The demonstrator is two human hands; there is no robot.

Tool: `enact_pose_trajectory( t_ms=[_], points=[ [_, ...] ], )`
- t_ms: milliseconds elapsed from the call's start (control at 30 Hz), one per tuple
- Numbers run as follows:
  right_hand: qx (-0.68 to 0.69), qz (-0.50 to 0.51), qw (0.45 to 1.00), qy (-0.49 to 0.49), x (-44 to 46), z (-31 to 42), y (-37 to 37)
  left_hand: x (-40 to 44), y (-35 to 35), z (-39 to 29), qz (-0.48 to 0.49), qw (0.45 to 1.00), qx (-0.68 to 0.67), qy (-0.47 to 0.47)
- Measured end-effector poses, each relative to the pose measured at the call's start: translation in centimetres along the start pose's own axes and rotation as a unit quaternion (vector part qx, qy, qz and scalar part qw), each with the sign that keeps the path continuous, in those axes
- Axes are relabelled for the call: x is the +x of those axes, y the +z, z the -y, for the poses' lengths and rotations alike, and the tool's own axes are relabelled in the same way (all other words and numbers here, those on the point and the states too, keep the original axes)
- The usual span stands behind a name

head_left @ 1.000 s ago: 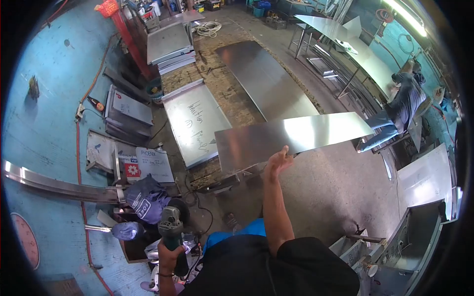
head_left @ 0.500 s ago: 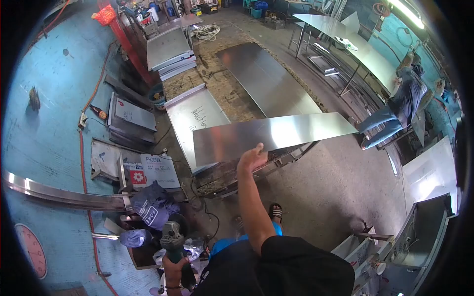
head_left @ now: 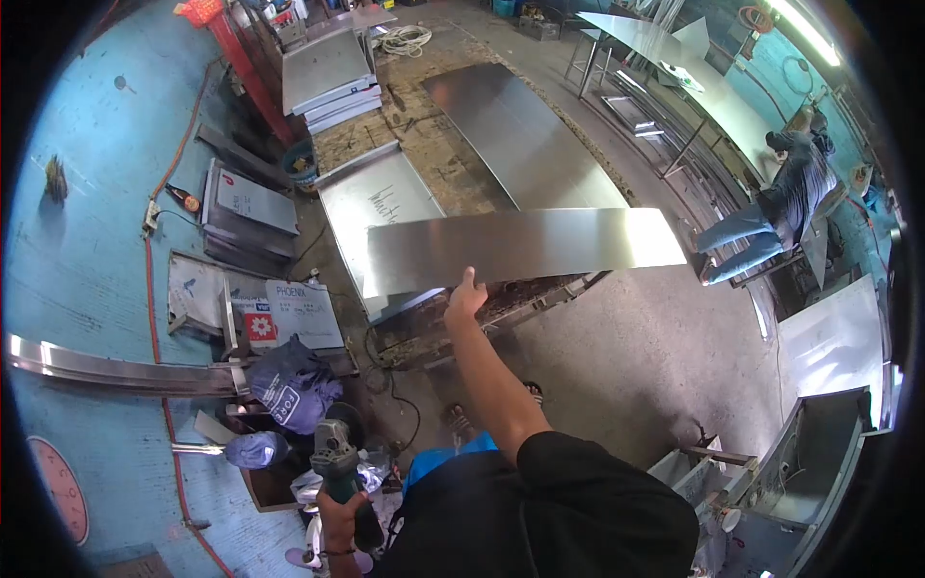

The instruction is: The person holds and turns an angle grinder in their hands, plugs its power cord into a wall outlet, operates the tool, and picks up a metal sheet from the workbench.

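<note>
My right hand grips the near edge of a long, narrow metal sheet, with the thumb lying over its top face and the other fingers hidden beneath. The strip is held above the workbench, overlapping a shallow metal tray marked with handwriting and the near end of a wide metal sheet. Low on the left, my left hand is wrapped round the body of an angle grinder, whose head points up and away from me.
Stacked metal panels and a coiled hose lie at the bench's far end. On the right, a person bends over a long table. A cap-like dark cloth and a power cable are near the grinder.
The narrow sheet has shifted slightly left and away from me, its tilt and reflections changing. My right hand moved with it. The grinder stays low at my left side.
</note>
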State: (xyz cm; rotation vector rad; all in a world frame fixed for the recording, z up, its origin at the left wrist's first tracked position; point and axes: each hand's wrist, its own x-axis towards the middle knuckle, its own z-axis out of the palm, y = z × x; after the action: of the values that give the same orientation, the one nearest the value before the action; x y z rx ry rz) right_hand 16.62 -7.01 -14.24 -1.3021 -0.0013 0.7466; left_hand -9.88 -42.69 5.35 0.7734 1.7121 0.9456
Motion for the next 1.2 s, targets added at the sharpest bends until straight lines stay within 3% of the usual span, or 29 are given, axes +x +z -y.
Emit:
enact_pose_trajectory(
  t_ms=[67, 133, 167, 233, 367, 433, 533, 567, 700, 767, 800, 867, 933, 967, 1000, 1033, 1067, 1133, 1200],
  points=[
    [-0.043, 0.003, 0.999, 0.024, 0.4, 0.1, -1.2, 0.5, 0.0, 0.9, 0.011, 0.999, -0.030, -0.019],
    [-0.197, 0.072, 0.974, 0.092, 1.4, 0.0, -2.5, 0.9, -0.3, 2.1, 0.031, 0.999, -0.013, -0.040],
    [-0.198, 0.069, 0.974, 0.090, 2.2, -0.7, -3.0, 0.7, 0.2, 2.1, 0.034, 0.998, -0.014, -0.042],
    [-0.126, 0.090, 0.972, 0.176, 3.7, -2.3, -3.6, 0.5, 1.2, 1.9, -0.030, 0.998, -0.011, -0.045],
    [-0.120, 0.102, 0.959, 0.236, 2.2, 1.2, -3.6, 1.5, 1.6, 2.6, 0.033, 0.998, -0.027, -0.048],
    [-0.114, 0.153, 0.927, 0.324, 1.2, 4.1, -3.7, 1.3, 2.6, 1.9, 0.001, 0.998, -0.042, -0.051],
    [-0.103, 0.195, 0.902, 0.370, 1.3, 5.0, -3.9, 1.7, 2.9, 1.6, 0.029, 0.998, -0.041, -0.050],
    [-0.110, 0.243, 0.869, 0.417, 2.2, 4.8, -4.0, 2.1, 2.9, 2.1, 0.030, 0.997, -0.044, -0.047],
    [-0.181, 0.279, 0.853, 0.403, 3.8, 5.3, -4.3, 2.3, 3.2, 2.1, 0.023, 0.998, -0.055, -0.026],
    [-0.310, 0.394, 0.761, 0.411, 4.4, 7.9, -5.3, 2.1, 3.7, 0.7, 0.037, 0.997, -0.068, -0.024],
    [-0.311, 0.393, 0.761, 0.413, 4.7, 9.4, -5.9, 2.2, 3.6, 0.9, 0.037, 0.997, -0.068, -0.026],
    [-0.464, 0.439, 0.714, 0.287, 6.2, 12.2, -7.4, 2.6, 2.9, 1.4, 0.070, 0.994, -0.082, -0.037],
    [-0.484, 0.390, 0.752, 0.221, 8.9, 14.3, -10.1, 3.0, 2.9, 2.0, 0.055, 0.995, -0.075, -0.026],
    [-0.426, 0.452, 0.777, 0.107, 11.8, 14.7, -13.8, 2.9, 3.0, 2.3, 0.043, 0.997, -0.067, -0.014],
    [-0.440, 0.346, 0.819, 0.127, 11.6, 18.1, -15.3, 2.8, 3.0, 2.5, 0.039, 0.997, -0.069, -0.017],
    [-0.409, 0.316, 0.851, 0.095, 16.3, 17.4, -18.5, 2.8, 3.2, 2.6, 0.033, 0.995, -0.089, -0.023],
    [-0.459, 0.215, 0.859, -0.070, 16.2, 20.6, -19.9, 2.7, 3.7, 2.7, 0.025, 0.993, -0.110, -0.027],
    [-0.503, 0.094, 0.823, -0.247, 21.1, 23.9, -23.1, 1.9, 5.1, 1.0, 0.015, 0.996, -0.083, -0.029],
    [-0.519, 0.002, 0.813, -0.265, 26.8, 26.6, -26.1, 1.3, 6.6, 0.6, -0.016, 0.996, -0.091, -0.017]
  ],
)
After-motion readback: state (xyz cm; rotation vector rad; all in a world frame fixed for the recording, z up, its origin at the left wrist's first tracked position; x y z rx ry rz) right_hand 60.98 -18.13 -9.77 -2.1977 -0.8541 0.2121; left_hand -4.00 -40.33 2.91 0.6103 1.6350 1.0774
